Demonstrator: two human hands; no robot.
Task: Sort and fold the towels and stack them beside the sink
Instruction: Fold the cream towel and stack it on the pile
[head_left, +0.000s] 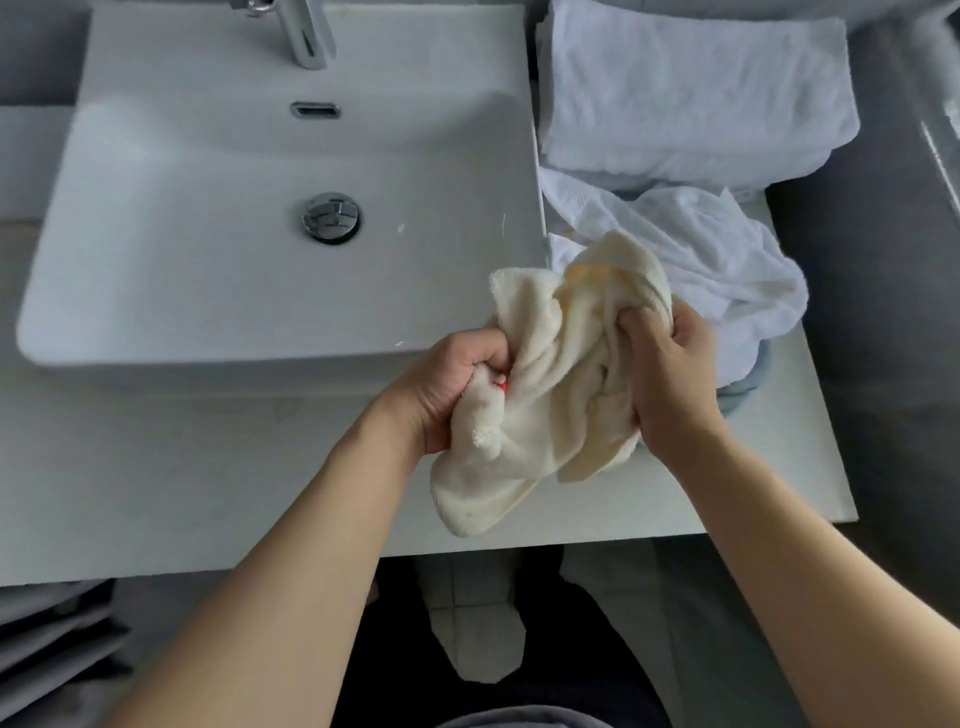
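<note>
Your left hand (451, 387) and right hand (670, 376) both hold the cream towel (550, 384), fingers curled tight into the cloth on either side. The towel is bunched and crumpled between the two grips, not spread flat. A lower fold hangs below your hands, and an upper lobe with a faint yellow band rises above your right hand. A small red mark shows on the cloth at your left-hand grip.

The towel is held over the white counter (208, 467), just off the front right corner of the sink (208, 260) — whether the hanging fold touches the counter cannot be told.

Just behind your right hand lies a loose, unfolded white towel (717, 249), rumpled on the counter beside the sink. A pale blue edge (748, 389) shows from under it, close to your right wrist; what it belongs to cannot be told.

Farther back from the grip, beyond the loose towel, sits a stack of folded white towels (691, 93), squared off and next to the sink's right rim.

Away to the left of your left hand, the sink basin shows its chrome drain plug (331, 217), with the faucet (306, 31) at the far edge.
</note>
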